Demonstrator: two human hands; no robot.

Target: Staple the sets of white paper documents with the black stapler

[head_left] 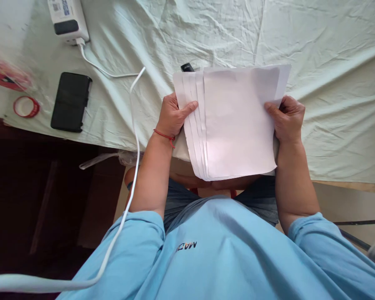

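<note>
Several white sheets of paper (240,121) are held up in front of me, over the table's near edge. They are fanned out at the left, so their edges show in steps. My left hand (174,113) grips the left edges, thumb on top and the other fingers underneath. My right hand (287,116) is closed on the right side, its thumb on the upper face and its fingers curled at the edge. A small black object (187,67) pokes out behind the top left corner of the paper; most of it is hidden.
A pale green cloth (331,83) covers the table. At left lie a black phone (71,102), a red-rimmed tape roll (26,107) and a pink plastic packet (9,75). A white power bank (68,21) has a white cable (134,125) running from it past my left arm.
</note>
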